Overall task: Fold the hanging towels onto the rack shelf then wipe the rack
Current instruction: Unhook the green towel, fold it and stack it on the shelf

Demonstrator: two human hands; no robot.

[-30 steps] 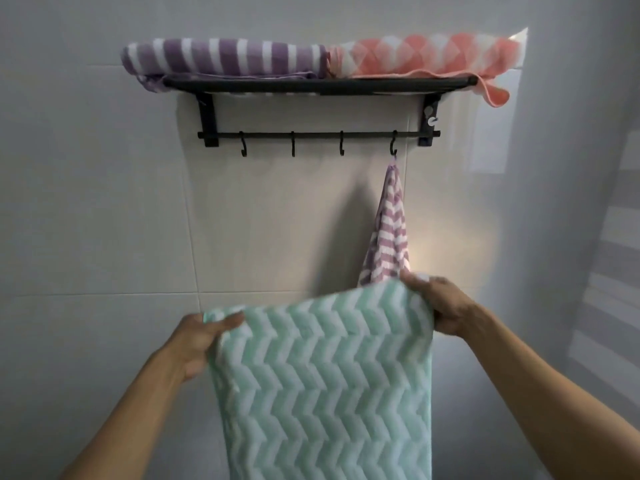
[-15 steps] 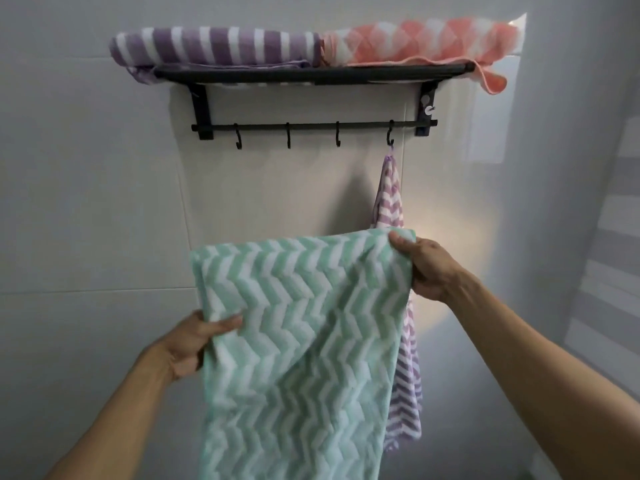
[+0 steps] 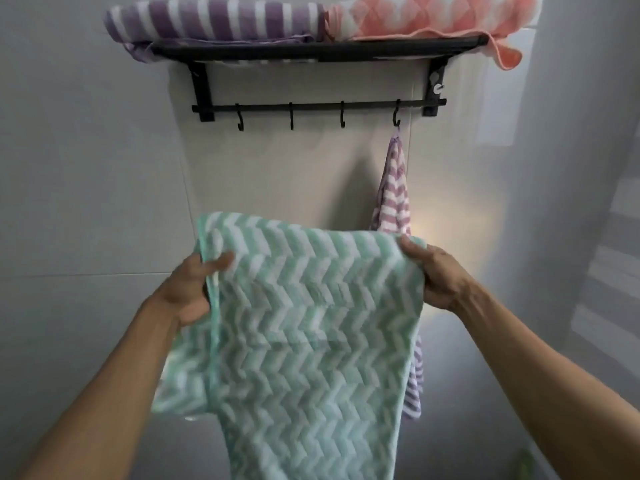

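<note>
Against the grey tiled wall (image 3: 86, 188), the biggest thing in view is the green-and-white chevron towel (image 3: 304, 323), held up in mid air below the rack, w/ its top part doubled over toward the camera so a fold runs along the top edge. The rest hangs down past the bottom of the frame.

Above it is the black wall rack (image 3: 311, 51). Its shelf carries a folded purple-and-white striped towel (image 3: 214, 20) on the left and a folded coral-and-white checked towel (image 3: 429, 17) on the right, the two touching in the middle; a corner of the coral one droops over the right end.

Under the shelf there's a hook rail w/ four hooks. The rightmost hook (image 3: 396, 116) holds a mauve-and-white chevron towel (image 3: 394, 199), hanging partly behind the green one.

Left hand (image 3: 194, 289) has its grip pinching the green towel's left edge, thumb on the front, fingers behind. Right hand (image 3: 438, 275) pinches the top right corner, fingers curled round the fold.
</note>
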